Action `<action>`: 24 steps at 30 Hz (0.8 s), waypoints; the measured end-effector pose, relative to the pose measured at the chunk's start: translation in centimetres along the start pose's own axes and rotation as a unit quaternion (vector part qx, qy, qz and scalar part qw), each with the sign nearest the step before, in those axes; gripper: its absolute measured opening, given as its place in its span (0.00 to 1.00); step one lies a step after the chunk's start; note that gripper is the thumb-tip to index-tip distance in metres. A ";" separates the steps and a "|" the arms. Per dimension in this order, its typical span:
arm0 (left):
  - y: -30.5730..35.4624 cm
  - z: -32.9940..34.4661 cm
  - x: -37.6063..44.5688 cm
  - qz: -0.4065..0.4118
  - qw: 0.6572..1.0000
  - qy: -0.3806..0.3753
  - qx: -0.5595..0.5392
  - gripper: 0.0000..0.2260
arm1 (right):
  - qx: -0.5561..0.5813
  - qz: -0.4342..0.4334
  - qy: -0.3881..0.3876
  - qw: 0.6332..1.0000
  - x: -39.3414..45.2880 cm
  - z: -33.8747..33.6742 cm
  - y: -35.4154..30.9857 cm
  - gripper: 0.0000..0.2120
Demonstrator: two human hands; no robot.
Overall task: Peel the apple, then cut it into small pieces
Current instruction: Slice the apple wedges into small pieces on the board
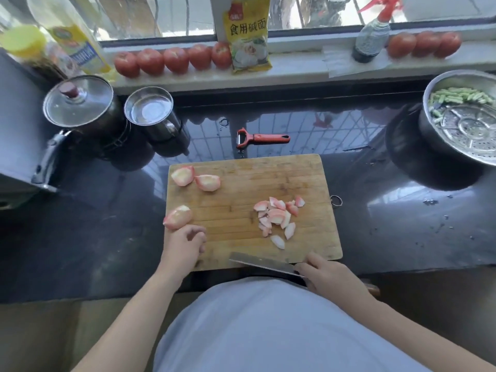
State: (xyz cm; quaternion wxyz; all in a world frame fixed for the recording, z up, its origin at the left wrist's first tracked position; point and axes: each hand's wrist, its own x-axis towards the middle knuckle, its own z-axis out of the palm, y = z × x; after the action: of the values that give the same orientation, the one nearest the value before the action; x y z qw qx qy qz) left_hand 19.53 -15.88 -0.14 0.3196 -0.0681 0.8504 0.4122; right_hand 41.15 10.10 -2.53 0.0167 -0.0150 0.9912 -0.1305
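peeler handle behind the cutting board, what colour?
Red-orange, with black tips; the slim plastic peeler lies on the dark countertop. Head view shows it best.
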 end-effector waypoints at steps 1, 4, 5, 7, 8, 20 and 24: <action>-0.6 0.1 -0.2 -0.009 1.000 0.000 -0.003 0.08 | 0.019 0.007 -0.013 1.000 0.0 0.2 -0.2 0.09; -1.6 -0.2 -0.7 -0.008 1.000 0.004 0.017 0.08 | 0.051 0.054 -0.032 0.997 0.2 0.2 -0.4 0.09; -1.7 -0.4 -0.7 -0.008 1.000 0.006 0.025 0.08 | 0.048 0.070 -0.035 0.996 0.5 0.0 -0.1 0.08; -1.8 -0.7 -0.9 -0.007 0.999 0.009 0.033 0.08 | 0.031 0.102 -0.026 0.994 1.4 -0.8 1.3 0.06; -1.8 -0.9 -1.0 -0.003 0.999 0.010 0.036 0.08 | 0.023 0.117 -0.016 0.993 2.0 -1.2 2.1 0.05; -0.5 -1.5 -1.2 0.026 0.996 0.032 0.079 0.07 | 0.022 0.211 -0.028 0.977 7.1 -4.1 5.6 0.08; -0.1 -1.7 -1.0 0.034 0.996 0.044 0.076 0.08 | 0.074 0.272 0.018 0.959 7.5 -4.4 5.2 0.07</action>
State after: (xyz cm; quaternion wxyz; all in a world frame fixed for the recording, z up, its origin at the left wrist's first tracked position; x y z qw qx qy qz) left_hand 19.58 -17.40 1.16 0.2715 -0.0328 0.8945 0.3537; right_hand 33.33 16.02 0.17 0.0344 0.2586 0.9457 -0.1940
